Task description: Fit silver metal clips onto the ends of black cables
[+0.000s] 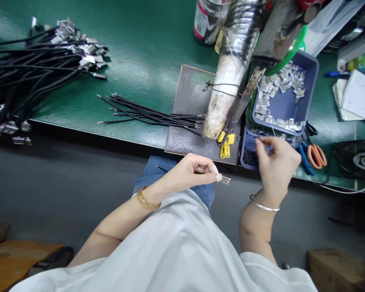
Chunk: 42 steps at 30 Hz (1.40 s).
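My left hand (197, 172) pinches a black cable fitted with a small silver metal connector (226, 180), which sticks out past the fingertips over the table's front edge. White wrapping covers the fingertips there. My right hand (275, 160) is closed, thumb against forefinger, above the front of a small blue bin (247, 162) of dark parts; what it pinches is too small to name. Behind it, a blue-grey tray (312, 87) holds loose silver connector shells (270, 87). Several black cables (152, 113) lie partly on a dark board (191, 93), left of yellow-tipped tool parts (226, 146).
A large pile of black cables with silver connectors (42, 61) covers the table's left. A wrapped white tube (222, 89) and a jar (208, 22) stand behind the board. Orange-handled scissors (316, 156), blue-handled pliers (305, 158) and papers (360, 95) are at right.
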Motion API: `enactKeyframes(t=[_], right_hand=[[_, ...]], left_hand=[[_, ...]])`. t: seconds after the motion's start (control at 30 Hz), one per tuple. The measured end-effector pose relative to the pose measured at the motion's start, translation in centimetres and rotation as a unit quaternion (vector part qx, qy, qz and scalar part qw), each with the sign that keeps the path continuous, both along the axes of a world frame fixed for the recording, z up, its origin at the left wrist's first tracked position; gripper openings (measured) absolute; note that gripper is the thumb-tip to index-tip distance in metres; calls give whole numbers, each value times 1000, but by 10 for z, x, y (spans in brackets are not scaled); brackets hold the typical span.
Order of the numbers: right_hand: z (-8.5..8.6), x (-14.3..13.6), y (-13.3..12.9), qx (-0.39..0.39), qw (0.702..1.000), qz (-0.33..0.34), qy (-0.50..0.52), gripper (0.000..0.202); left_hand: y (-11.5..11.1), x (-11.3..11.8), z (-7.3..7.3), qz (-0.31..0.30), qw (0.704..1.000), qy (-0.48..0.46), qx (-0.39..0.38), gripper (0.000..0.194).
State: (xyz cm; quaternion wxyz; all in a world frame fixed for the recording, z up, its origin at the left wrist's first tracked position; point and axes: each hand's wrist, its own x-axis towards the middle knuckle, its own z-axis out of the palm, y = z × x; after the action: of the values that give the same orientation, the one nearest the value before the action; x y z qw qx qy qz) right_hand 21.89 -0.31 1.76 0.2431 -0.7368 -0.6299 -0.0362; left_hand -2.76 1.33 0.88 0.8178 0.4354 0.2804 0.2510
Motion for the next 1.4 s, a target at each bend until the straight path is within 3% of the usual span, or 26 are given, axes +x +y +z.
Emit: enactKeyframes(t=[0.17, 0.43, 0.53, 0.6, 0.67, 0.73, 0.9, 1.0, 1.27, 1.4], right_hand=[[-3, 20, 21, -107, 994, -12, -14, 14], [3, 27, 8, -213, 967, -3, 139, 18], [1, 21, 2, -168, 975, -8, 147, 19], [3, 7, -5, -66, 981, -25, 178, 18], [6, -13, -14, 54, 966, -38, 250, 17], [9, -32, -24, 113, 940, -25, 320, 14], [9, -56, -38, 57, 909, 60, 409, 3], [4, -55, -40, 47, 902, 48, 426, 6], [-2, -67, -40, 18, 924, 73, 376, 14], [-6, -74, -36, -3, 932, 90, 350, 18]], left_hand=[[0, 2, 2, 32, 999, -4, -12, 37], [-1, 5, -6, 132, 991, -19, -3, 34], [-1, 6, -9, 139, 990, -30, 8, 26], [-2, 7, -8, 149, 988, -29, 24, 21], [-2, 9, -6, 168, 984, -22, 48, 19], [-2, 11, -2, 186, 980, -2, 74, 21], [-4, 17, 0, 197, 973, 58, 105, 25], [-5, 17, -3, 196, 967, 87, 140, 24], [-9, 21, -10, 199, 944, 148, 215, 18], [-12, 23, -12, 221, 911, 188, 294, 20]])
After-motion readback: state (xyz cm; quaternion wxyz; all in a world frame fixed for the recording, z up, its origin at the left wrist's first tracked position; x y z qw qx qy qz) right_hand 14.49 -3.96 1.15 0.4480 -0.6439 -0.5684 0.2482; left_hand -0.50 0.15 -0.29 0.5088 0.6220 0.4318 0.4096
